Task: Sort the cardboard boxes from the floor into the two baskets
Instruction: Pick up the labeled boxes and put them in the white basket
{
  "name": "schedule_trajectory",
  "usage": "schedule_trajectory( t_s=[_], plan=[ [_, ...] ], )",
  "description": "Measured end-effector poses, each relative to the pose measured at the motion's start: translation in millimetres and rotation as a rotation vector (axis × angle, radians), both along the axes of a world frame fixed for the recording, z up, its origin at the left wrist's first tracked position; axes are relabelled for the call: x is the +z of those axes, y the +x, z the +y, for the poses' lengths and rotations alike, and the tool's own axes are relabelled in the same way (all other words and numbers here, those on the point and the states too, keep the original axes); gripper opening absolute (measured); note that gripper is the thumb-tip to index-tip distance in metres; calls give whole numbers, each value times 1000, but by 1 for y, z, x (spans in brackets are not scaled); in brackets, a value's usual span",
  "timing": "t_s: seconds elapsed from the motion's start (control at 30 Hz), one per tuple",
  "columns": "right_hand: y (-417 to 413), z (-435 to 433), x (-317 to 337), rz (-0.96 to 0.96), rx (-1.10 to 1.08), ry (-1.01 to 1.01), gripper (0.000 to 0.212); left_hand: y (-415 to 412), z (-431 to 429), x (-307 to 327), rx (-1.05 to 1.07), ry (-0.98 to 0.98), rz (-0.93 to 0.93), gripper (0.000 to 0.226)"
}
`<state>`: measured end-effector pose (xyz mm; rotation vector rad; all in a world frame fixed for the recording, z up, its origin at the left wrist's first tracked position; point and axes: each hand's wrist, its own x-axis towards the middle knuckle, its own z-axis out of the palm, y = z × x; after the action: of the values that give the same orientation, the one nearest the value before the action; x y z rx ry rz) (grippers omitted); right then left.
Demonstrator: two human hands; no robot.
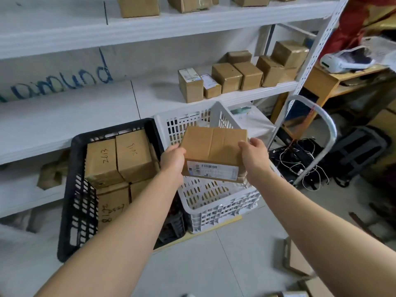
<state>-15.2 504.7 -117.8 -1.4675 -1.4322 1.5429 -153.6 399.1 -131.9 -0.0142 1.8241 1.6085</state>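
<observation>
Left forearm: bare, reaching from the bottom-left corner up toward the middle of the view.
White metal shelving: runs along the wall on the left, with blue handwriting on the wall behind it.
Black slotted plastic basket: stands in front of the shelving, touching the white basket on its right.
Packed brown boxes: fill the black basket tightly in at least two layers, with numbers handwritten on their tops.
Left hand: fingers curled round the left end of the held box, gripping it.
Brown cardboard box: the task's thing, held in the air between both hands over the white basket; a taped seam runs across its top and a white barcode label covers the side facing the camera.
White slotted plastic basket: sits directly below the held box, on a flat tan board.
Small brown cartons: stand in a row on the shelf behind the white basket.
Right hand: thumb on top, fingers wrapped round the right end of the same box, gripping it.
Grey metal hoop handle: rises just right of the white basket.
Tangled white cables: lie on the floor below the handle.
Flat cardboard pieces: lie on the grey floor at the bottom right, well apart from the baskets.
</observation>
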Motion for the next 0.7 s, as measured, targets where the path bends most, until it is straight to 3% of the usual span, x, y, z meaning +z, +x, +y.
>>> schedule_trajectory(
  t_s=[0.13,0.33,0.53,0.7],
  plan=[
    [-24,27,-14,-22,8,-20,63,-25,19,-10,12,-8,-74,43],
    [-65,80,-46,-235,104,-47,73,-61,63,-25,15,-66,-72,47],
    [-110,139,-78,-334,216,-178,63,-100,110,-42,-43,-65,-161,53],
    [-140,157,-112,-400,273,-221,70,-120,138,-79,-7,-144,-97,63]
  ],
)
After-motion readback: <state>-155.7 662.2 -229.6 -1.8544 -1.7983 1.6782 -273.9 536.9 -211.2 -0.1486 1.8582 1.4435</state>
